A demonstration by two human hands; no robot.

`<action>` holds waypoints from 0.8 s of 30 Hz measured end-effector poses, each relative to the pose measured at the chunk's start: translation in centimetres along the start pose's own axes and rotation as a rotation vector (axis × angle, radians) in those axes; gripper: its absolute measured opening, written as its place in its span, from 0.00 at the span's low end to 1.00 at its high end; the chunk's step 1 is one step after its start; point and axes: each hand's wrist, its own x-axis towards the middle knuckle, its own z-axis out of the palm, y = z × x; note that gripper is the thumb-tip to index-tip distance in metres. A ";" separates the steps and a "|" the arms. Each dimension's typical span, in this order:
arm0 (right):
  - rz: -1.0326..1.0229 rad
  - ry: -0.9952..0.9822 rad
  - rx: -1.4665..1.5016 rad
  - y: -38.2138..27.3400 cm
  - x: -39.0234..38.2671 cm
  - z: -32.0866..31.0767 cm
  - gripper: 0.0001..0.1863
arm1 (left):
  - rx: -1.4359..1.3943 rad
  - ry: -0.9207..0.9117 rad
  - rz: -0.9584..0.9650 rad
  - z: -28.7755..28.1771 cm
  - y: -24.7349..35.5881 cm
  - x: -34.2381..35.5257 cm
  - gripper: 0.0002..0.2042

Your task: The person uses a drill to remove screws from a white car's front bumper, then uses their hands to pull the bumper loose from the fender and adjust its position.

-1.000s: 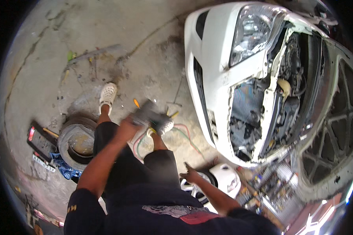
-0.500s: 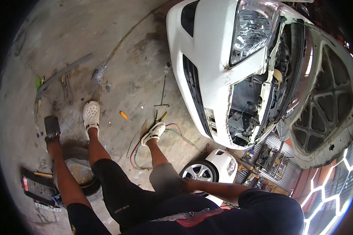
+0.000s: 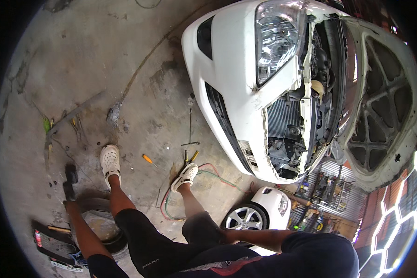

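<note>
My left hand point(image 3: 70, 205) hangs low at my left side, closed on a dark, block-shaped thing point(image 3: 70, 178) whose kind I cannot make out. Just behind that hand stands a tire point(image 3: 90, 204). My right hand point(image 3: 225, 237) rests against my dark shorts at the hip; its fingers are hidden, perhaps by the cloth. Ahead on the right is a white car point(image 3: 236, 51) with its hood point(image 3: 384, 111) raised. Its clear headlight point(image 3: 277, 41) is in place, and a radiator point(image 3: 285, 116) shows through the open front.
Near my feet lie an orange-handled screwdriver point(image 3: 147, 158), a T-shaped metal bar point(image 3: 190, 134), yellow-handled tools point(image 3: 194, 155) and a red-and-green hose point(image 3: 217, 175). A second white car's wheel point(image 3: 245, 218) is at right. A dark panel point(image 3: 48, 243) lies at lower left, a long strip point(image 3: 74, 111) farther off.
The dark thing in my left hand has turned from its broad face to a narrower, stepped outline. My view has shifted, so the car sits farther left. My right hand stays at my hip.
</note>
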 end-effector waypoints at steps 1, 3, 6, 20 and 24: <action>-0.096 0.011 -0.242 1.2 1.7 1.6 0.55 | -0.226 0.055 -0.164 -0.3 -0.1 -1.6 0.18; -0.019 0.077 0.135 -1.4 1.2 -1.8 0.55 | -0.077 0.006 -0.016 -4.2 1.7 -2.2 0.22; 0.022 0.139 0.383 -3.2 -1.6 -4.0 0.55 | 0.042 0.048 0.124 -8.5 4.0 -7.1 0.15; -0.351 1.305 1.643 2.6 -1.0 14.5 0.41 | 0.184 0.005 0.694 -37.9 37.1 -32.7 0.26; -1.601 1.632 2.075 12.3 -14.4 21.4 0.38 | 0.737 0.174 1.028 -40.7 48.9 -43.5 0.27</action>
